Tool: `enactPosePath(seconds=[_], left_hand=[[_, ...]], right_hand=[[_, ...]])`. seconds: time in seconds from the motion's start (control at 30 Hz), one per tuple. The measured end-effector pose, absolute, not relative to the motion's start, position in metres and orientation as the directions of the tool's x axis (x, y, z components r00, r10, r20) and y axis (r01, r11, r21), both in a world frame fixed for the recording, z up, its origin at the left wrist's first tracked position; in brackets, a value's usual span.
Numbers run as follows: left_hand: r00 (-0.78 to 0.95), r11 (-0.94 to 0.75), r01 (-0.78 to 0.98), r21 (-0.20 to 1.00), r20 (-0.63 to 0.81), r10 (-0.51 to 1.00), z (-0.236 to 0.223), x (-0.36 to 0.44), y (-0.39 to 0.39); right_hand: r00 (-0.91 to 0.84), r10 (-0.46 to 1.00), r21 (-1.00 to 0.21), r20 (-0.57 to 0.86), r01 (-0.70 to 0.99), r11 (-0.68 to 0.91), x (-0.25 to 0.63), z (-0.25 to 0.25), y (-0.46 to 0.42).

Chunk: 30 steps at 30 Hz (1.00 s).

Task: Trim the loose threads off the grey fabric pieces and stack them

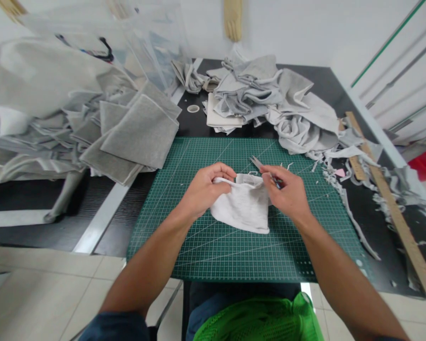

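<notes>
- Currently the left hand (204, 189) pinches the grey fabric piece (243, 208) on the green cutting mat (199, 246).
- Right hand (287, 192) grips thread snips (261, 166) at its top edge.
- Risk: blades so near the left fingers could nick skin or cloth.

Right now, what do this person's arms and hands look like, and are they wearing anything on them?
Both forearms are bare, and so are the left hand and the right hand: no gloves, rings, watch or bands that I can see. Dark blue sleeves begin near the elbows, at the bottom edge of the picture.
</notes>
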<state>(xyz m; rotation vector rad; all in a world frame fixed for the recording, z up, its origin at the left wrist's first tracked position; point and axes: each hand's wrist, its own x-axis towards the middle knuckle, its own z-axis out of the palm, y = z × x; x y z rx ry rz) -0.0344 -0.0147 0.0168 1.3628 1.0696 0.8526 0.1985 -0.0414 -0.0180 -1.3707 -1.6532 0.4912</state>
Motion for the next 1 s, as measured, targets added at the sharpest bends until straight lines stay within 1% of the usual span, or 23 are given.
enactPosePath(seconds=[0.1, 0.17, 0.27, 0.37, 0.43, 0.5, 0.57, 0.67, 0.73, 0.8, 0.87, 0.9, 0.97, 1.0], left_hand=[[0.315, 0.09, 0.089, 0.992, -0.114, 0.942, 0.016, -0.034, -0.014], [0.297, 0.109, 0.065, 0.992, -0.123, 0.947, 0.015, -0.035, -0.013], [0.242, 0.15, 0.01, 0.989, -0.148, 0.959, 0.014, -0.038, -0.011], [0.173, 0.184, -0.013, 0.983, -0.179, 0.969, 0.012, -0.042, -0.006], [0.175, 0.187, 0.036, 0.982, -0.19, 0.966, 0.01, -0.045, -0.003], [0.247, 0.171, 0.138, 0.976, -0.201, 0.948, 0.009, -0.046, 0.0], [0.349, 0.118, 0.264, 0.957, -0.209, 0.913, 0.008, -0.046, 0.0], [0.484, 0.007, 0.408, 0.913, -0.223, 0.846, 0.006, -0.042, -0.002], [0.557, -0.059, 0.433, 0.9, -0.216, 0.802, 0.004, -0.039, -0.003], [0.604, -0.141, 0.396, 0.907, -0.142, 0.784, 0.001, -0.036, -0.003], [0.592, -0.179, 0.349, 0.92, -0.068, 0.803, -0.003, -0.034, -0.001], [0.556, -0.154, 0.333, 0.93, -0.062, 0.829, -0.006, -0.034, 0.001], [0.429, -0.002, 0.298, 0.955, -0.132, 0.894, -0.012, -0.035, 0.005], [0.369, 0.075, 0.259, 0.963, -0.171, 0.914, -0.015, -0.035, 0.006]], right_hand=[[-0.14, 0.94, -0.759, 0.312, 0.558, 0.335, 0.193, -0.018, -0.044], [-0.194, 0.936, -0.717, 0.295, 0.602, 0.351, 0.192, -0.02, -0.043], [-0.157, 0.943, -0.681, 0.295, 0.657, 0.322, 0.194, -0.024, -0.041], [-0.043, 0.963, -0.735, 0.268, 0.636, 0.233, 0.197, -0.026, -0.039], [0.016, 0.97, -0.766, 0.244, 0.617, 0.182, 0.199, -0.027, -0.038], [0.069, 0.969, -0.774, 0.237, 0.616, 0.145, 0.199, -0.027, -0.037], [0.116, 0.962, -0.776, 0.248, 0.618, 0.125, 0.199, -0.027, -0.036], [0.116, 0.96, -0.789, 0.255, 0.599, 0.137, 0.198, -0.026, -0.036], [0.064, 0.969, -0.809, 0.24, 0.565, 0.163, 0.196, -0.025, -0.037], [0.036, 0.974, -0.836, 0.224, 0.52, 0.173, 0.194, -0.023, -0.038], [0.065, 0.972, -0.857, 0.228, 0.487, 0.168, 0.193, -0.021, -0.039], [0.094, 0.966, -0.859, 0.243, 0.484, 0.169, 0.194, -0.021, -0.039], [0.126, 0.952, -0.845, 0.28, 0.504, 0.182, 0.195, -0.02, -0.039], [0.107, 0.952, -0.834, 0.288, 0.517, 0.194, 0.196, -0.021, -0.039]])
